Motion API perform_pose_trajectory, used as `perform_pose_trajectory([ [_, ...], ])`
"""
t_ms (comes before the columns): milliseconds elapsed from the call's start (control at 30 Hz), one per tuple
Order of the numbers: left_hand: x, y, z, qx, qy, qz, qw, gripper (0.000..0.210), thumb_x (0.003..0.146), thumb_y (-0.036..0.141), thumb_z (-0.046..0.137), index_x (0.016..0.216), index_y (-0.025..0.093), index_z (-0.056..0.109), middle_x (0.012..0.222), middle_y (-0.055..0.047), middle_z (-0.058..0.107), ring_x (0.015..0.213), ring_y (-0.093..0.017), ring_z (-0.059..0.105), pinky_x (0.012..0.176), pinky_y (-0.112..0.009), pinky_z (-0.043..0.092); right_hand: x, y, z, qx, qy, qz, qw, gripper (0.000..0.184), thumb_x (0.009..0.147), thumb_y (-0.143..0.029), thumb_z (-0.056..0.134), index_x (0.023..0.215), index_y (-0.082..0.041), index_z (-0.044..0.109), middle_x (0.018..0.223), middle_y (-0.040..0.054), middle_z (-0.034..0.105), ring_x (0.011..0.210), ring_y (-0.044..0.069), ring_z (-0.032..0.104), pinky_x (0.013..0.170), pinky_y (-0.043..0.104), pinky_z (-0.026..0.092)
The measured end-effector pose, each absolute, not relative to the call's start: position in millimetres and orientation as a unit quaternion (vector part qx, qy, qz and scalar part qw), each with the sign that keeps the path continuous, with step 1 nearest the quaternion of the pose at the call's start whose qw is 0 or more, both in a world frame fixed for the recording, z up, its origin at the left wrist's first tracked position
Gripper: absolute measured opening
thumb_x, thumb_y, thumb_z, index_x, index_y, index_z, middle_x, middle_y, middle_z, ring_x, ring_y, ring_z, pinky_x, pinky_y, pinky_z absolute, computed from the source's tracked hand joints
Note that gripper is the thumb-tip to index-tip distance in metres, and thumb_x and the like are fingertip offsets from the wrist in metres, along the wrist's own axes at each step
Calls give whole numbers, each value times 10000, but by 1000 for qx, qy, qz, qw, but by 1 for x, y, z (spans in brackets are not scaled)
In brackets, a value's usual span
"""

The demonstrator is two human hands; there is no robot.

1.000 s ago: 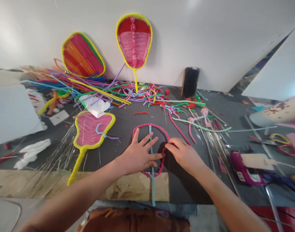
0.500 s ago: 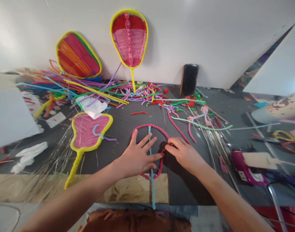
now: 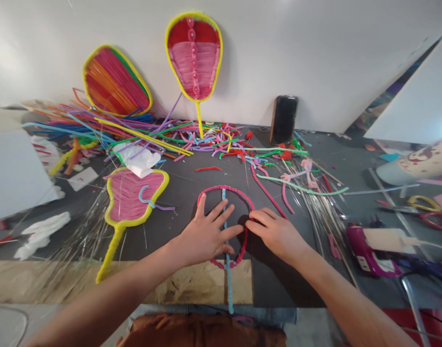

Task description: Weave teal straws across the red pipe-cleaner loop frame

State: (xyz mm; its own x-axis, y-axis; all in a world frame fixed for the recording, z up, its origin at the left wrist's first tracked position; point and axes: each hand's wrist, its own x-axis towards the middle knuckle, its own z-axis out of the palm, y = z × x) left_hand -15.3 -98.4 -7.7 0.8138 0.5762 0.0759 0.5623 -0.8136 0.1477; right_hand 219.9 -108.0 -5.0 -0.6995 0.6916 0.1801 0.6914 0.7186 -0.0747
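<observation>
A hoop of twisted pink pipe cleaner lies on the dark table before me. A light blue twisted pipe-cleaner stem crosses its middle and sticks out below it toward me. My left hand rests flat over the hoop and the stem, fingers spread. At the hoop's right side, my right hand is closed, pinching the pink rim between thumb and fingers. Part of the rim is hidden under both hands. To the left lies a pink fan with a yellow edge and handle.
Two finished-looking fans, one striped orange and red and one pink and red, lean on the white wall. A phone stands at the back. Loose pipe cleaners lie heaped; scissors and a magenta device are at right.
My right hand has shifted slightly left on the hoop's rim. The rim's right side now curves more smoothly. My left hand has stayed nearly still.
</observation>
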Motion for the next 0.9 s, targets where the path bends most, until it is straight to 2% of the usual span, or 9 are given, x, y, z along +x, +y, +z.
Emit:
perform_pose_trajectory([
  [67,-15,-99,-9,950,303,59,53,545,838,581,456,1310,309,447,1436,-173,378,1364,-345,246,986,-740,38,222,-107,-7,-369,-923,4,104,227,857,-98,470,981,-175,644,1031,93,612,941,224,519,773,325,492],
  [200,-15,-99,-10,951,299,59,55,545,840,582,451,1324,332,425,1445,-162,366,1368,-350,234,985,-739,37,223,-104,-7,-380,-911,56,148,268,880,-84,422,1026,-184,623,1074,94,604,962,211,545,818,341,492],
  [300,-15,-99,-11,950,301,58,61,562,851,584,427,1337,302,416,1449,-160,360,1370,-343,233,1003,-719,-3,219,-94,-4,-451,-859,116,214,247,906,-161,439,1109,-192,576,1087,90,596,975,187,579,838,320,492],
  [367,-15,-99,-11,949,304,59,62,590,850,590,420,1344,269,413,1444,-160,370,1370,-333,235,1018,-698,-43,213,-83,-3,-506,-822,128,229,234,901,-223,475,1115,-190,565,1059,86,604,953,191,599,816,314,495],
  [467,-16,-98,-11,949,304,60,63,615,846,597,423,1354,251,403,1443,-155,374,1371,-325,234,1024,-683,-69,201,-61,-5,-545,-810,111,184,229,871,-255,522,1078,-176,581,1002,84,626,933,221,601,810,338,480],
  [600,-16,-99,-8,948,305,61,67,638,852,598,407,1376,236,368,1433,-159,389,1365,-316,253,1019,-691,-69,188,-42,-8,-558,-818,77,116,196,848,-173,498,1001,-168,621,936,79,638,914,219,585,813,317,441],
  [733,-16,-99,-5,947,306,67,67,650,852,593,413,1386,226,355,1412,-160,421,1348,-328,289,1019,-704,-33,183,-39,-7,-575,-808,67,105,196,848,-145,465,926,-196,637,875,56,632,843,194,583,751,280,418],
  [900,-16,-98,-5,947,306,64,73,666,849,591,423,1388,208,346,1418,-166,410,1349,-332,284,1018,-704,-50,183,-39,-8,-593,-793,83,112,200,833,-130,469,931,-194,630,880,58,632,842,199,591,740,291,429],
])
